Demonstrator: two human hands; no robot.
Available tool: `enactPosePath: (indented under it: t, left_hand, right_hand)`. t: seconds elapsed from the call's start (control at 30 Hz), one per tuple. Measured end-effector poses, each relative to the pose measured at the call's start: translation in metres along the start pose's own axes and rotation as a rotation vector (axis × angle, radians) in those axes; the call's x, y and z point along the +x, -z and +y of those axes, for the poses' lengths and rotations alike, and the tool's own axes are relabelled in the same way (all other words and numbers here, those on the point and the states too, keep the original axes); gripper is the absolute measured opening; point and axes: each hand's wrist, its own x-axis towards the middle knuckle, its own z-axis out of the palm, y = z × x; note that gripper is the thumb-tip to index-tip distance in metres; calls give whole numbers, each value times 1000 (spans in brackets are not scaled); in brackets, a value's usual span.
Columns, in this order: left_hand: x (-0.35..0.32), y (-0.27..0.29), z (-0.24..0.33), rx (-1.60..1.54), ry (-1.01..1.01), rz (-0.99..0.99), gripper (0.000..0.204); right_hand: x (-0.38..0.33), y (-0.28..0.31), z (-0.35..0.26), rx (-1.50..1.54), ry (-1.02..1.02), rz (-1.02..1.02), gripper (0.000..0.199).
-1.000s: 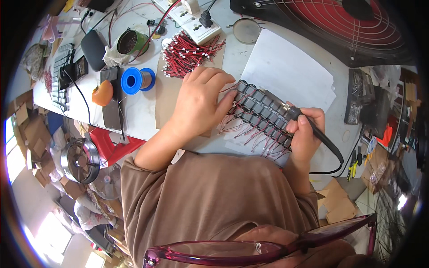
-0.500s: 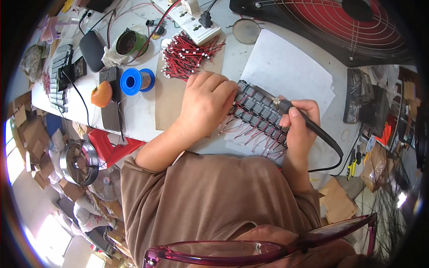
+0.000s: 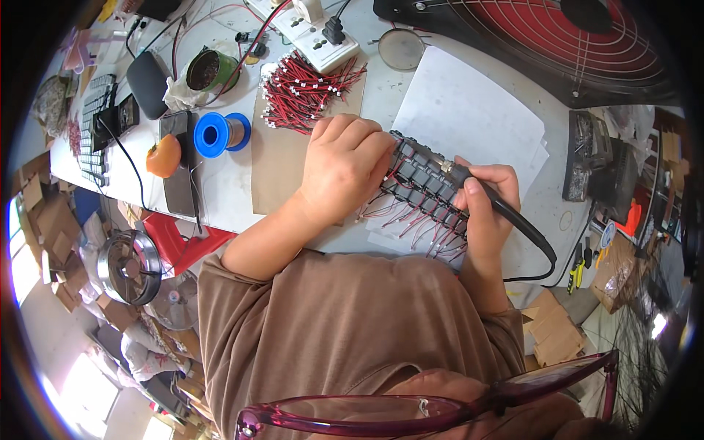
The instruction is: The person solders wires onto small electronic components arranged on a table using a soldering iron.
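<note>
My right hand [image 3: 488,202] grips a soldering iron [image 3: 506,209] by its black handle, with the metal end pointing left over rows of small dark grey blocks [image 3: 429,180]. Thin red and black wires [image 3: 422,220] hang from the near side of these blocks. At their left end, my left hand [image 3: 345,169] is closed, fingers curled down; whatever it pinches is hidden behind the knuckles. The iron's tip is too small to make out against the blocks. Beyond my left hand lies a pile of red and black wires with white connectors [image 3: 304,92] on a brown board [image 3: 275,172].
A blue spool of solder [image 3: 213,136], a phone [image 3: 180,194] and an orange persimmon [image 3: 163,155] lie to the left. White paper sheets [image 3: 469,103] spread beyond the blocks. At the back are a power strip [image 3: 319,44] and a large red fan with a wire guard [image 3: 535,37].
The soldering iron has drawn back slightly toward the right, its metal end now showing less over the blocks. My left hand stays closed at nearly the same spot.
</note>
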Motion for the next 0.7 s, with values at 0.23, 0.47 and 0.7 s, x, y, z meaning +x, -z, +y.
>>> enactPosePath:
  t: [0.23,0.47,0.7]
  left_hand:
    - [3,2,4,-13,8,9,19]
    - [3,1,5,4,23,18,18]
    - [2,-1,4,42,19,-15,17]
  right_hand:
    - [1,-1,-1,-6,7,-31,15]
    - [0,0,-1,-5,6,-42,15]
    - [0,1,-1,53,15,17,14]
